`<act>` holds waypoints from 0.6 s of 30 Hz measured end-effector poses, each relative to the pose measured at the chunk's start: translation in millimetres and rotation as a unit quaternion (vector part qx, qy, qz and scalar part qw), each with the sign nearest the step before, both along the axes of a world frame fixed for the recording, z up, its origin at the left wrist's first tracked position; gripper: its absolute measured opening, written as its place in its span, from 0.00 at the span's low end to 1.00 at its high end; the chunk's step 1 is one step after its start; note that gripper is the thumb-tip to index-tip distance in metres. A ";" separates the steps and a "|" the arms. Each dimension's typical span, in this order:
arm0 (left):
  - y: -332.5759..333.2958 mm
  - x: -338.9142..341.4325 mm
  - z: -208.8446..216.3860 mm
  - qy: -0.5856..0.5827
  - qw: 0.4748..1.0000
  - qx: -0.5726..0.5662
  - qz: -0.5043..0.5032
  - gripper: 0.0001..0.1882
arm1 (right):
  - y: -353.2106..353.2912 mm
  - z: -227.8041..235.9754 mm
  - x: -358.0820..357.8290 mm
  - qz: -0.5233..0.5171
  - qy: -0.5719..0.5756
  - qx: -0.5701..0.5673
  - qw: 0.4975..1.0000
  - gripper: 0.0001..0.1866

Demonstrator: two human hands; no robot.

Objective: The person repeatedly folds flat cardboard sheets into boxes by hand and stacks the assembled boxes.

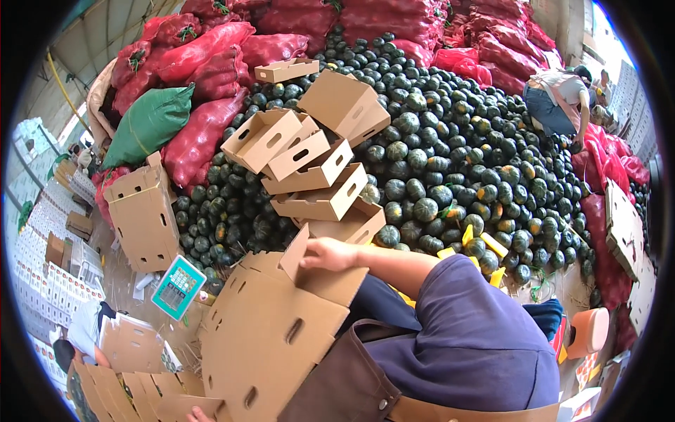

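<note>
My right hand (329, 254) is closed on a raised end flap of a brown cardboard box blank (271, 323) lying in front of me. The blank is partly folded and has oval hand holes and small slots. Low at the picture's bottom edge, a little of my left hand (200, 416) shows beside the blank's opposite flap; its fingers are mostly cut off, so their grip cannot be made out. Just beyond my right hand, several folded open cardboard trays (320, 193) lie stacked askew on a heap of dark green squashes (450, 176).
Red mesh sacks (204, 141) and a green sack (151, 125) stand behind the heap. A teal-edged scale display (178, 288) is to my left, near a leaning cardboard sheet (143, 218). One person (555, 105) bends at the far right; another (84, 330) works at lower left.
</note>
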State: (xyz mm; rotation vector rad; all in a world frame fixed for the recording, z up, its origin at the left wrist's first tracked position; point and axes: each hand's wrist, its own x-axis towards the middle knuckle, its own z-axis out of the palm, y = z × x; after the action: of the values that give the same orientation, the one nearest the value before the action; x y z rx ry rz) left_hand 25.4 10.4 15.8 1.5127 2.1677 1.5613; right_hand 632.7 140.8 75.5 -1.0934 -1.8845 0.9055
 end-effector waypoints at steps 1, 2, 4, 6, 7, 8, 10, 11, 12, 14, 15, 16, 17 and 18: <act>-6.0 20.5 24.8 0.047 0.993 -0.101 -0.047 0.24 | 2.0 0.3 4.2 -0.006 -0.001 0.000 1.000 0.16; -14.6 72.7 82.4 0.096 0.970 -0.204 -0.094 0.25 | -2.6 7.5 9.4 -0.019 -0.054 -0.018 0.998 0.15; -27.7 67.2 98.3 0.036 0.983 -0.176 -0.030 0.26 | -5.2 30.3 4.9 0.015 -0.019 0.008 1.000 0.13; -21.9 64.7 126.4 0.004 0.990 -0.124 0.062 0.28 | 5.9 53.8 2.1 0.034 -0.031 0.126 0.991 0.12; -18.9 61.4 144.0 0.033 0.988 -0.105 0.106 0.29 | 9.5 76.4 -2.2 0.004 -0.081 0.138 0.987 0.12; -13.4 36.1 145.7 0.035 0.988 -0.104 0.111 0.29 | 21.3 87.9 -11.6 -0.012 -0.023 0.245 0.969 0.13; -5.2 -21.7 143.2 0.175 0.971 0.154 0.057 0.29 | 21.0 118.6 -16.5 -0.023 0.071 0.259 0.963 0.12; -4.1 -16.4 142.1 0.173 0.972 0.153 0.053 0.29 | 18.2 127.7 -16.7 -0.014 0.160 0.201 0.966 0.12; -4.2 -8.2 138.1 0.137 0.984 0.103 0.046 0.28 | 19.3 133.0 -18.9 -0.006 0.248 0.142 0.958 0.12; -0.5 26.4 137.0 0.067 0.997 0.009 0.028 0.27 | 44.9 95.5 -16.8 -0.086 0.139 0.092 0.982 0.19; 2.1 45.0 136.2 0.031 0.999 -0.037 0.022 0.27 | 40.2 91.3 -22.2 -0.111 0.123 0.068 0.984 0.20; 6.3 66.4 135.4 -0.006 0.996 -0.083 0.013 0.26 | 33.9 86.0 -26.1 -0.139 0.105 0.045 0.984 0.20; -3.5 90.5 154.5 0.030 0.993 -0.117 -0.009 0.27 | 18.2 90.6 -30.3 -0.153 0.111 0.078 0.979 0.21; -8.7 94.5 153.6 0.028 0.992 -0.121 -0.020 0.27 | 5.5 101.3 -30.0 -0.138 0.065 0.074 0.986 0.20</act>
State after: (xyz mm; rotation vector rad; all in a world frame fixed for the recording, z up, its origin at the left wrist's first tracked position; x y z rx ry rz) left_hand 119.9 1.7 169.4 1.5273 2.2436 1.2059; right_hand 602.7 146.3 176.8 -1.1425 -1.6175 0.6526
